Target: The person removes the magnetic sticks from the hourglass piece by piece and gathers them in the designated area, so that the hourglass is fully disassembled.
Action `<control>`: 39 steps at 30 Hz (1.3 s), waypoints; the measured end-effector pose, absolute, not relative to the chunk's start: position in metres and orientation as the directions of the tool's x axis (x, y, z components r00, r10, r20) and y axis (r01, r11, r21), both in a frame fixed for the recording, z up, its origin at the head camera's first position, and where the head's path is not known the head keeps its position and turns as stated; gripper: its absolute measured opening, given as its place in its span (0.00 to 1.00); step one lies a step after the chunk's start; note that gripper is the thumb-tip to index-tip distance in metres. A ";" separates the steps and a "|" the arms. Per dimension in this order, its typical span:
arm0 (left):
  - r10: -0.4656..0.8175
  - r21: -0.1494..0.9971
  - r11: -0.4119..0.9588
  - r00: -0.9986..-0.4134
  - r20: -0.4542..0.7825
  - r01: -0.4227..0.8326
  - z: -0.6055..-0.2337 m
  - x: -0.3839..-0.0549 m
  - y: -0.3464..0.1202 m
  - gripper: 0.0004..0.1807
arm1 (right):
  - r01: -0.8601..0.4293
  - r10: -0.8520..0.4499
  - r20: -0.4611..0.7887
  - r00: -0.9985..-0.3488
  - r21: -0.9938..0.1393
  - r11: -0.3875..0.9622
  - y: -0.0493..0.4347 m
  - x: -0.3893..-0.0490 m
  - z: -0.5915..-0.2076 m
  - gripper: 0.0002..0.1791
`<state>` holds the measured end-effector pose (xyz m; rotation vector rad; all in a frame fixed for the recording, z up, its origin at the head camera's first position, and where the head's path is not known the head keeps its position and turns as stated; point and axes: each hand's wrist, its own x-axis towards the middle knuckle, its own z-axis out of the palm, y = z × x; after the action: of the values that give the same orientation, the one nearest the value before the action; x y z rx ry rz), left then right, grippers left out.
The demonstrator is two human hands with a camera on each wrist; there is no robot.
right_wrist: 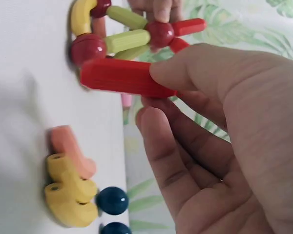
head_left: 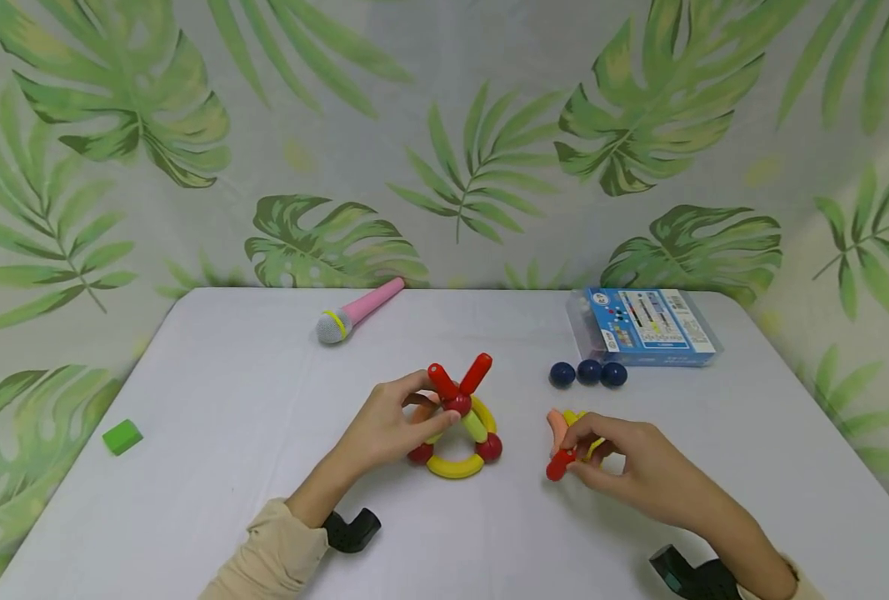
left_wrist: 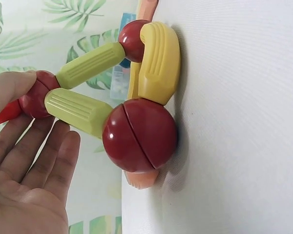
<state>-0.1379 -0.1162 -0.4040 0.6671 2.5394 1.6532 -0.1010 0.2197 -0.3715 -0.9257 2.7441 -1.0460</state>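
The left grip is pinching the top ball of the frame, which is standing on the bench; the right grip is pinching a red rod, apart from the frame. The step in hand seems to be adding rods to the top ball; the next move is probably calling for steadying that ball while bringing the rod's end against it.

Three red rods are showing, two of them rising from the top ball. Three green rods are sloping to the base, where two dark red balls are showing; a third may be hiding. Two yellow curves and one peach curve are joining these. Lying loose are two yellow curves, one peach curve, three blue balls, one pack, one microphone and one green block.
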 end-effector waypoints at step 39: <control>0.359 0.880 0.339 -0.910 0.206 0.333 -0.407 -0.139 -0.115 0.16 | -0.405 -0.591 -0.111 -0.799 -0.628 0.665 0.238 -0.092 -0.401 0.15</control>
<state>-0.1387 -0.1150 -0.4072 0.6592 2.5503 1.6659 -0.0920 0.2381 -0.4013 -0.7934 2.5768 -0.8644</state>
